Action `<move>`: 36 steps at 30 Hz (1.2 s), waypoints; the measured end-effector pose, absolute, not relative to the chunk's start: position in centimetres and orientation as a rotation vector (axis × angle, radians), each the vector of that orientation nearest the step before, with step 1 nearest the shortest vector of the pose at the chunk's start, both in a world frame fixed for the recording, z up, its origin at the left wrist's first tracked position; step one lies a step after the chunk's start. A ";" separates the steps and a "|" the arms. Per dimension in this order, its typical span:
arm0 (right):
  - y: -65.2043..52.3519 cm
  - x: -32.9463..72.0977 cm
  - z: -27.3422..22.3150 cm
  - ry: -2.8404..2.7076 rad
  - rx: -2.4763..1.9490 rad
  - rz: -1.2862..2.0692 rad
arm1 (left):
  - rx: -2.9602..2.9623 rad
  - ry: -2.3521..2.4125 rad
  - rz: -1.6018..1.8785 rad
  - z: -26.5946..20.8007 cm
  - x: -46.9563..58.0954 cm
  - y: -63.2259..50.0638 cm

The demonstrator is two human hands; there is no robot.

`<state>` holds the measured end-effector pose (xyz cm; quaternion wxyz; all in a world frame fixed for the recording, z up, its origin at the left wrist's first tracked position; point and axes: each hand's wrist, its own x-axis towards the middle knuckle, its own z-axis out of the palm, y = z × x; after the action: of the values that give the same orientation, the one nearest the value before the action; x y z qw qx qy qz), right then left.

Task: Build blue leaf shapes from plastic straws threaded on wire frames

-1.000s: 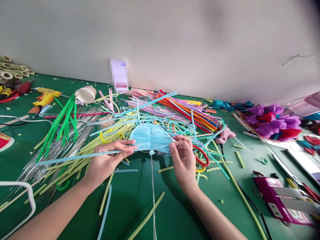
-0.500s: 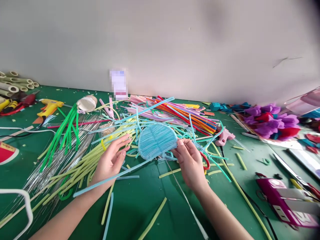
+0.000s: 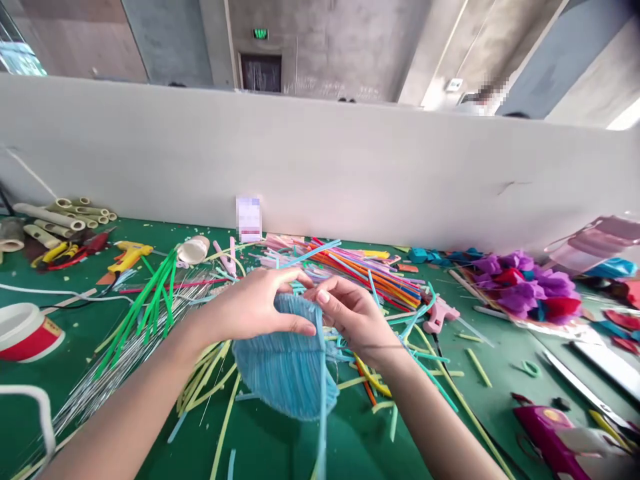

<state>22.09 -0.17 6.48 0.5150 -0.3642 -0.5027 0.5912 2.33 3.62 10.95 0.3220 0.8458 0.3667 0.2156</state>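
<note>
A light-blue leaf-shaped piece made of pipe cleaners (image 3: 285, 373) hangs in front of me, above the green table. My left hand (image 3: 250, 303) is closed on its upper edge, thumb on the near face and fingers mostly behind. The fingers of my right hand (image 3: 357, 323) pinch at the piece's upper right corner, touching my left fingertips. From that corner a single light-blue pipe cleaner (image 3: 323, 407) runs straight down across the piece, toward me. Exactly what lies between the right fingertips is partly hidden.
Yellow-green pipe cleaners (image 3: 203, 380) and silver wires (image 3: 120, 340) lie left; a multicoloured bundle (image 3: 380, 277) lies behind. A yellow glue gun (image 3: 129, 255), pink glue gun (image 3: 440, 313), scissors (image 3: 583, 387), paper cup (image 3: 30, 333) and purple flowers (image 3: 520, 290) surround the work. A white partition (image 3: 350, 167) stands behind.
The blue piece has turned and come lower and nearer. My left hand, formerly apart from it, now grips it, and both hands have come together. The view has tilted up, showing the room beyond the partition.
</note>
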 end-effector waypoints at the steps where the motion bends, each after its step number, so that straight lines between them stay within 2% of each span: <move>1: 0.4 22.2 6.8 -1.183 -0.861 1.437 | 2.172 0.952 0.589 11.4 2.7 4.2; 5: 2.7 24.9 7.5 -0.954 -0.880 1.382 | 2.014 0.984 0.789 11.5 2.2 5.9; 9: 2.9 27.4 8.7 -0.715 -1.069 0.774 | 1.805 1.126 1.088 10.5 0.7 6.7; 12: 1.6 26.0 10.0 -0.936 -1.133 0.364 | 1.810 1.141 1.187 9.8 0.7 7.0; 18: 1.4 20.5 9.6 -1.553 -1.218 0.242 | 1.879 1.108 1.121 8.8 2.8 6.5; 24: 2.8 20.8 7.7 -1.704 -1.165 0.064 | 1.744 0.970 1.159 8.1 4.0 6.0; 29: 2.6 21.4 7.8 -1.758 -1.128 -0.091 | 1.700 0.943 1.325 8.0 4.6 5.8; 36: 2.4 21.7 7.9 -1.853 -1.129 -0.355 | 1.635 0.968 1.364 8.5 4.6 5.2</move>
<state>21.69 2.44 7.89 0.4539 -0.4575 -0.7509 -0.1439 4.56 5.18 8.54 0.3905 0.6436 0.3810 0.5367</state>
